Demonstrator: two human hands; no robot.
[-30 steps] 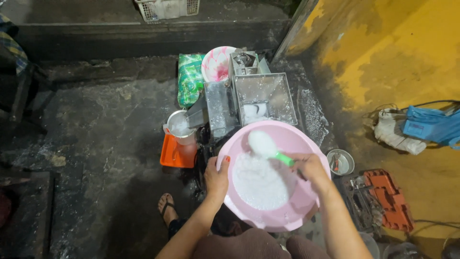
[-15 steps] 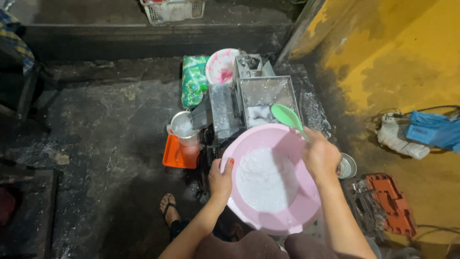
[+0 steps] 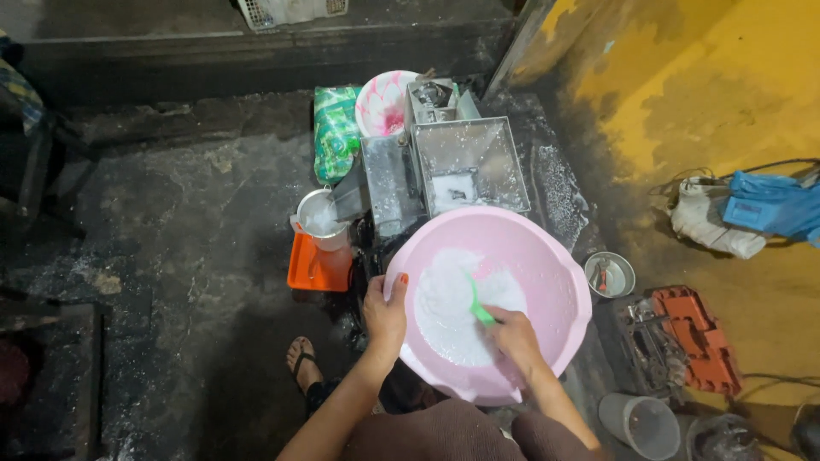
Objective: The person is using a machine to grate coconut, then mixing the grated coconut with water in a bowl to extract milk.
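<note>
The left hand (image 3: 386, 314) pinches the near rim of the wide pink basin (image 3: 547, 256), likely light, flexible and slippery, before the metal grinder (image 3: 465, 166), while the right hand (image 3: 515, 335) closes its grip on a green scoop (image 3: 478, 305) in the white wet mass (image 3: 444, 316).

A smooth, glossy pink plastic basin (image 3: 547, 256) at lower centre holds wet white paste (image 3: 453, 312). Above it sits a dull grey metal hopper (image 3: 465, 162), on rough, dusty concrete floor (image 3: 188, 222).

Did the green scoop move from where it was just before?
Yes. The green scoop has come down from over the metal hopper into the pink basin, dipped in the white stuff by the right hand.
</note>
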